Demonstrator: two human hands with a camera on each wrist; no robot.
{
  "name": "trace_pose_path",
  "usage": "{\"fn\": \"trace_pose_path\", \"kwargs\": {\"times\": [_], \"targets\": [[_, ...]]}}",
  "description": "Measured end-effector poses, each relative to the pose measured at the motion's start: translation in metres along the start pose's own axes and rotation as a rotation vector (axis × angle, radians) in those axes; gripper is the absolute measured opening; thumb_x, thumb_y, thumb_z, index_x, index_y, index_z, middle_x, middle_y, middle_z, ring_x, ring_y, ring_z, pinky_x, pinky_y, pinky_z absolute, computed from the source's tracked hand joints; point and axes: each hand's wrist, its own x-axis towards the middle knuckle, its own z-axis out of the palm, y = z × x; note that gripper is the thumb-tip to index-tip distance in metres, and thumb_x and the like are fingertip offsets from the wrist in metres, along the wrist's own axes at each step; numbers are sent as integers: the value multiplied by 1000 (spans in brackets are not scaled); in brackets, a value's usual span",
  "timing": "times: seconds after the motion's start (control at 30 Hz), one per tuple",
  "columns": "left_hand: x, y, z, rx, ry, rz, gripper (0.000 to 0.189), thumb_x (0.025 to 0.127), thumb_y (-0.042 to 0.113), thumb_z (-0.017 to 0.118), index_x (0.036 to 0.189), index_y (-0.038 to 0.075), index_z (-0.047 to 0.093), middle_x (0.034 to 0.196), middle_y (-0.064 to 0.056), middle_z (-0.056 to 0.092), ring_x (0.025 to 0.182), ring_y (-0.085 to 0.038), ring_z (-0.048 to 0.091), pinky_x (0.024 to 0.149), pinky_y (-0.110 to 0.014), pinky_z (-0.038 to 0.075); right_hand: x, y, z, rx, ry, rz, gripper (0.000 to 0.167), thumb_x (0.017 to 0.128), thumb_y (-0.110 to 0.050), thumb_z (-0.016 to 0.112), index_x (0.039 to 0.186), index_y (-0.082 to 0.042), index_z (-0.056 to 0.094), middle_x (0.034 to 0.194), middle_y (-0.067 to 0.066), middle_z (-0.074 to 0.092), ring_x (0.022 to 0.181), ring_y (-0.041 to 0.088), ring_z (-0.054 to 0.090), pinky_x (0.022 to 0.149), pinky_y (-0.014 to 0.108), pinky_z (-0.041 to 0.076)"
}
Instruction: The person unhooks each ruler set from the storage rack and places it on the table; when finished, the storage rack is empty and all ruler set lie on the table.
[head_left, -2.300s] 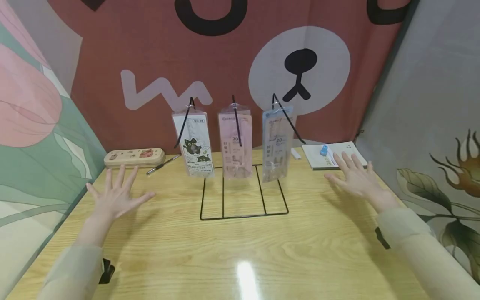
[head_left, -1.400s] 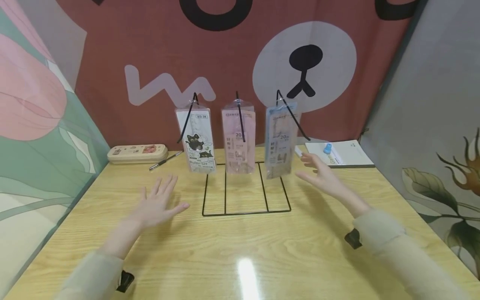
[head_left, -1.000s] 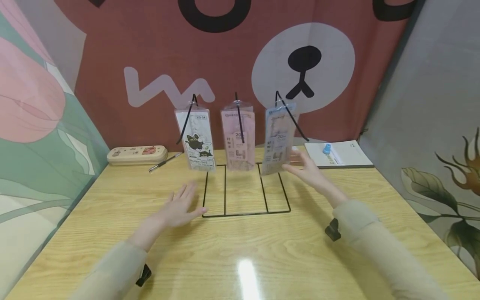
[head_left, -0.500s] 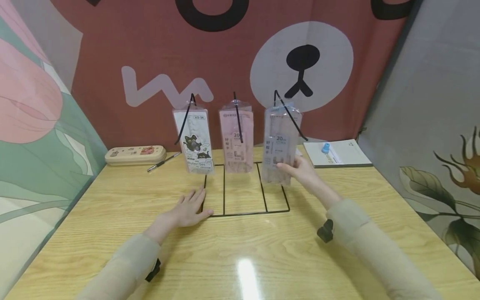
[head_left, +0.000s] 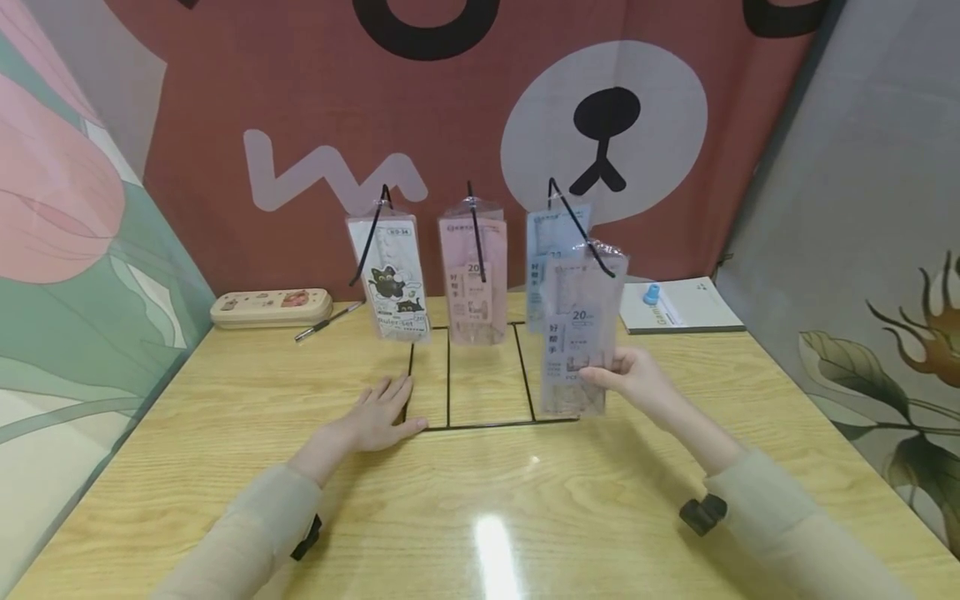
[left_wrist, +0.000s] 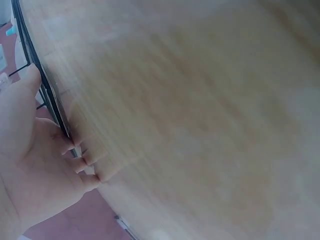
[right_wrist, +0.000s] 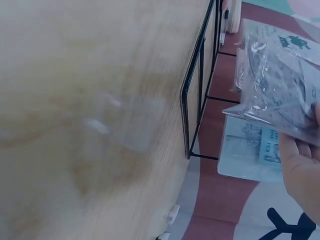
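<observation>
My right hand (head_left: 639,385) pinches the lower right edge of a pale lilac ruler set in a clear packet (head_left: 573,342). The top of that packet is at the front end of the rack's right hook. Behind it, a blue ruler set (head_left: 542,237), partly covered, hangs on the same hook. My left hand (head_left: 375,415) lies flat with straight fingers on the front left corner of the black wire rack (head_left: 487,426). In the right wrist view, the lilac packet (right_wrist: 272,95) tilts above the blue one (right_wrist: 242,150).
A pink ruler set (head_left: 472,287) hangs on the middle hook, and a white cat-printed one (head_left: 386,275) on the left hook. Behind on the wooden table lie a pencil case (head_left: 270,309), a pen (head_left: 328,322) and a notebook (head_left: 693,307) with a small blue object (head_left: 651,293) on it.
My left hand has come in from the left onto the rack's corner. My right hand has reached the right hook, gripped the front packet and drawn it forward along the hook, uncovering the blue set.
</observation>
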Motion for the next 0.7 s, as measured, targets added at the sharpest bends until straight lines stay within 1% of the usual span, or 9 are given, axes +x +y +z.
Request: {"fn": "trace_pose_path", "kwargs": {"times": [0.07,0.13,0.27,0.37,0.43,0.57,0.63,0.67,0.7], "targets": [[0,1,0,3,-1,3,81,96,51,42,150,-2,11,157,-21,9,143,-45,7,114,-62,7,-12,-1,-3,-7,-33,-7,35,89,-19,65,110,9,63,106,17,70,88,2,66,88,33,51],[0,1,-1,8,0,5,81,96,51,42,150,-2,12,157,-22,9,143,-45,8,114,-62,8,-24,-2,-6,-8,-61,-18,34,88,-17,66,109,10,64,105,14,71,89,1,66,87,32,52],[-1,2,-1,6,8,13,81,96,51,42,149,-3,13,156,-23,11,143,-46,9,114,-63,9,-44,-3,-14,18,-103,-55,27,86,-11,66,102,11,65,94,-6,74,87,2,66,79,24,53],[-1,1,-2,4,9,17,81,96,50,43,149,-3,14,156,-23,12,142,-46,9,113,-63,9,-56,-3,-23,19,-131,-78,15,87,-6,64,98,4,69,90,-15,72,86,1,66,77,21,51],[-2,2,-2,2,9,20,81,96,50,43,149,-3,14,156,-23,11,142,-46,10,113,-63,10,-62,-2,-32,12,-135,-94,12,87,-5,64,96,-4,71,91,-16,72,88,1,65,78,20,50],[-1,2,-2,3,10,19,81,96,51,43,149,-3,13,157,-22,11,142,-46,9,114,-63,10,-65,2,-52,-1,-64,-88,17,89,-6,61,95,-15,74,91,-18,71,91,-2,63,79,15,47],[-1,1,-2,11,10,15,81,96,51,43,149,-3,13,157,-22,10,143,-46,9,114,-62,10,-61,5,-61,-32,2,-49,15,92,-11,60,101,-12,72,92,-18,71,92,-4,63,80,14,47],[0,1,-2,14,10,15,81,96,52,42,149,-3,13,157,-21,10,143,-45,9,114,-62,10,-59,7,-65,-51,31,-18,19,93,-15,60,107,-9,70,94,-15,72,92,-3,64,80,15,48],[0,1,-1,15,10,14,82,96,52,42,149,-3,13,157,-21,10,143,-45,9,114,-62,10,-57,8,-69,-93,61,17,25,93,-20,59,113,-6,66,96,-10,73,92,-1,64,83,21,50]]}}
